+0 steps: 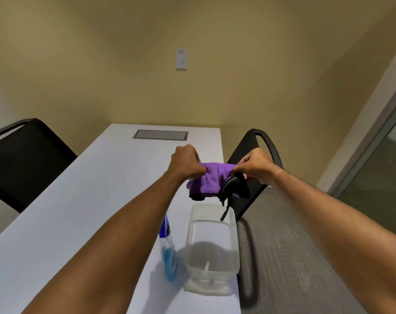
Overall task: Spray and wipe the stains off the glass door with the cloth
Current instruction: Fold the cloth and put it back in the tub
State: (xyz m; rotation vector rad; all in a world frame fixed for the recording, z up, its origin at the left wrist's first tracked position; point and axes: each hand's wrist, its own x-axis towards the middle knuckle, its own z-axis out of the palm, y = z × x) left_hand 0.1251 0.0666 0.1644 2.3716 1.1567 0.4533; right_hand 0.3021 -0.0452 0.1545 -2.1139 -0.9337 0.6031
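Observation:
A purple cloth with a dark edge hangs in the air above the white table. My left hand grips its left end and my right hand pinches its right end, so the cloth is stretched between them. Under the cloth stands a clear plastic container. A spray bottle with blue liquid stands just left of that container, partly hidden by my left forearm. The glass door with its grey frame is at the far right.
A black chair stands left of the table and another black chair at its right side. A grey hatch is set into the far end of the table. A light switch is on the beige wall. Grey carpet lies at right.

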